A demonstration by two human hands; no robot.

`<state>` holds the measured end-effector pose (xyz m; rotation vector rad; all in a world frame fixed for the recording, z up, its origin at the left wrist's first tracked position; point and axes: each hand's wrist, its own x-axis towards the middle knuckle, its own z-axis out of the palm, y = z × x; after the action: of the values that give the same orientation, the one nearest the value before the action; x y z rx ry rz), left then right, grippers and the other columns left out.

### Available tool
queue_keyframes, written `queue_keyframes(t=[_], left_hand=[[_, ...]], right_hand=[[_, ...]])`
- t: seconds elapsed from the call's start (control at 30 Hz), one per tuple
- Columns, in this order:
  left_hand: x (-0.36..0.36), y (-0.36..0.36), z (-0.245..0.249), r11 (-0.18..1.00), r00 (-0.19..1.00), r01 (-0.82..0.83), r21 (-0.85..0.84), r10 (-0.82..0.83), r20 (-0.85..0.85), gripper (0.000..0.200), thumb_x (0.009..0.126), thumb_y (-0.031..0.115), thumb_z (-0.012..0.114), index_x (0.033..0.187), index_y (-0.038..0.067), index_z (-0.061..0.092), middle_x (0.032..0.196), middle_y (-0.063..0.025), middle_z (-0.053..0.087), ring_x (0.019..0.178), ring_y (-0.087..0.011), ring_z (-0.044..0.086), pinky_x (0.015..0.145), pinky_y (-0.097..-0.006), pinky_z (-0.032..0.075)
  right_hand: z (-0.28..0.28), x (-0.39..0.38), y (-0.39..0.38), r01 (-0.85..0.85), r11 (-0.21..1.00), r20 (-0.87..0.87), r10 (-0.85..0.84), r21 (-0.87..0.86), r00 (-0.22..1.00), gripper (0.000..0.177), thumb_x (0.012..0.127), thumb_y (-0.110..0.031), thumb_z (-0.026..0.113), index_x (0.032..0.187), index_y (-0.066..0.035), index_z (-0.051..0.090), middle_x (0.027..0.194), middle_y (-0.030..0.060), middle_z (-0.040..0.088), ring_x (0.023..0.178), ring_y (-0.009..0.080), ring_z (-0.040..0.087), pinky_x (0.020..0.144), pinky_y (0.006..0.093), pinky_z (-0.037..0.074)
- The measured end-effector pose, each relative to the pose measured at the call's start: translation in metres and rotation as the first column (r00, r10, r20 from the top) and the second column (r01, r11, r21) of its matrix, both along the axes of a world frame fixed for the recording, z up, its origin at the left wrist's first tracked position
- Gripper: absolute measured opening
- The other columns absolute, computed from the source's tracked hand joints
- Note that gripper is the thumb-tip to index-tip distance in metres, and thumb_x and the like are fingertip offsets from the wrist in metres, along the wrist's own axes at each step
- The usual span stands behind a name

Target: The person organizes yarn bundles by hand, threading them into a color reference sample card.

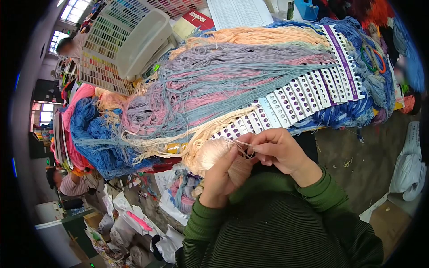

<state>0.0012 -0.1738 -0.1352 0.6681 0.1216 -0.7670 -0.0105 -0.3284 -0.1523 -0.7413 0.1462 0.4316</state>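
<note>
A pale cream skein of thread (241,172) lies gathered in my left hand (220,174), whose fingers wrap round it. Close beside it, my right hand (282,151) pinches a thin strand between thumb and fingertips, just above the skein. The exact path of the strand between the fingers is hard to make out. Beyond both hands are punched white cards (272,111) with rows of holes. Looser cream thread (196,138) hangs from them, and lengths of grey-blue, pink and lilac thread (223,80) spread to the left.
Blue yarn (91,138) heaps at the table's left end. Behind the threads stand a clear plastic bin (145,42), colour charts (105,42), a red-and-cream box (192,22) and paper sheets (239,13). Two people are at the far left. White bags (409,172) lie on the right-hand floor.
</note>
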Motion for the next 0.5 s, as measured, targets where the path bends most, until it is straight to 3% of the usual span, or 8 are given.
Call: queue_keyframes(t=[0.13,0.23,0.5], left_hand=[[-0.001,-0.002,-0.004,1.000,0.999,0.022,0.016,-0.022,0.025,0.041,0.085,0.022,0.035,0.118,-0.003,0.032,0.113,-0.0135,0.042,0.103,-0.0220,0.041,0.089,-0.0363,0.030],[-0.002,-0.005,-0.001,0.998,0.998,0.025,0.056,-0.028,0.050,0.042,0.084,0.022,0.035,0.118,-0.003,0.031,0.114,-0.0138,0.041,0.104,-0.0229,0.041,0.090,-0.0372,0.029],[-0.001,-0.005,0.004,1.000,0.999,0.009,0.020,-0.009,0.035,0.040,0.083,0.022,0.038,0.115,-0.004,0.037,0.108,-0.0142,0.046,0.099,-0.0237,0.045,0.086,-0.0371,0.033]], right_hand=[[0.008,0.001,0.004,-0.019,0.991,-0.015,0.017,-0.131,1.000,0.010,0.073,-0.006,0.056,0.079,0.002,0.057,0.060,-0.0001,0.051,0.047,0.0030,0.041,0.041,0.0146,0.031],[0.008,0.000,0.006,-0.059,0.990,-0.029,0.056,-0.129,0.998,0.010,0.074,-0.006,0.056,0.080,0.002,0.057,0.062,-0.0011,0.051,0.047,0.0019,0.038,0.041,0.0138,0.029],[-0.007,-0.002,0.002,-0.003,0.997,0.038,0.000,0.077,0.999,0.008,0.073,-0.005,0.055,0.078,0.001,0.057,0.095,0.0070,0.054,0.056,0.0030,0.043,0.047,0.0145,0.033]])
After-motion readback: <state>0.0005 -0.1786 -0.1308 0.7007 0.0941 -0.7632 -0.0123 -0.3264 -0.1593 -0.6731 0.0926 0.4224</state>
